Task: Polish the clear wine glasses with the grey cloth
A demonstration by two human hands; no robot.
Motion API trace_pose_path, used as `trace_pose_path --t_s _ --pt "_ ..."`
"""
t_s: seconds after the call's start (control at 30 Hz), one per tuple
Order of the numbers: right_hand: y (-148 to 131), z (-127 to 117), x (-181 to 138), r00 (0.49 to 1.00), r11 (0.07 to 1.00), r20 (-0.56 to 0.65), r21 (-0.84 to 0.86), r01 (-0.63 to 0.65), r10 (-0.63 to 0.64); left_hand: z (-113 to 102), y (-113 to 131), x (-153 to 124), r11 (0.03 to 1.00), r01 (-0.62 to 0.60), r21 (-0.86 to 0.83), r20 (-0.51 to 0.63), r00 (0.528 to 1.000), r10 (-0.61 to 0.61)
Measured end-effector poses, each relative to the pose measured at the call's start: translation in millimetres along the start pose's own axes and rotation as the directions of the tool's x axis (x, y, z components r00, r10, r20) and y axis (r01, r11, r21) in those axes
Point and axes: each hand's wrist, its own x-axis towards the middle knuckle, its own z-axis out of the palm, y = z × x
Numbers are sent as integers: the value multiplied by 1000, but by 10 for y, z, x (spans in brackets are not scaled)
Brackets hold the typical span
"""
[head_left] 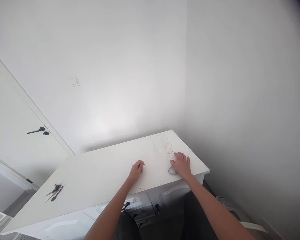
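My right hand [181,164] lies on the white tabletop [102,176] near its right end, fingers spread over something clear and rounded [171,170] that I cannot name. Just beyond its fingertips stands a clear stemmed glass [168,150], with several more clear glasses [158,144] behind it toward the wall. My left hand [137,169] rests on the tabletop to the left, its fingers curled under in a loose fist with nothing visible in them.
Several dark utensils [54,192] lie near the table's left front edge. White drawers with dark handles [126,205] sit under the top. A white door with a black lever handle [37,130] is at left. Walls close the corner behind and right.
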Motion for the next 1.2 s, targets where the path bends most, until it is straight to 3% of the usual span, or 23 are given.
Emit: trace_pose_path --t_s 0.13,0.23,0.33,0.5,0.77,1.0,1.2 --pt "341 -45 312 981 991 147 36 125 -129 84 -15 -14 859 -151 488 58 988 141" --pt "533 -84 498 938 971 253 75 226 -238 142 -61 -13 755 -136 641 57 990 130" --pt "612 -90 635 909 950 278 116 290 -311 197 -105 70 677 -127 725 99 992 80" --pt "590 -76 819 872 921 300 169 351 -388 265 -78 464 625 -96 775 146 989 -29" --pt "572 -83 1031 776 851 351 273 450 -523 435 51 1083 640 -231 733 312 950 -14" --pt "556 -47 1151 733 827 386 305 472 -560 496 20 1253 611 -320 724 424 905 -29" --pt "478 -73 1166 713 814 393 303 496 -581 492 -57 1252 589 -340 733 426 905 -9"
